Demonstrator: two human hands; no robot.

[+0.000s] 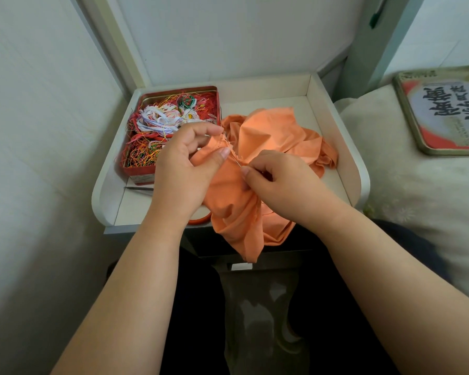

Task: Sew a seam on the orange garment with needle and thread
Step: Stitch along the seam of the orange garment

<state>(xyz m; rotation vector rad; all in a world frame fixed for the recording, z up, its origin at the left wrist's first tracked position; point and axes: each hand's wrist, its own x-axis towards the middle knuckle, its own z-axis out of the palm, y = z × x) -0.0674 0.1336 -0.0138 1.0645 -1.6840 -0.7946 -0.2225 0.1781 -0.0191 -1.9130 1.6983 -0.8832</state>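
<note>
Mid-stitch, the person's left hand [186,161] pinches the orange garment [257,147] draped over the white tray's [333,109] front edge, while at its four o'clock the right hand [276,180] pinches the needle [236,161], which probably needs drawing through next.

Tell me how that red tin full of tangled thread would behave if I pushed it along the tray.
The red tin looks flat-bottomed and low, so it would probably slide rather than tip. The thread heaped above its rim is loose, so strands may spill or snag. It likely weighs little, since thread fills it.
</note>
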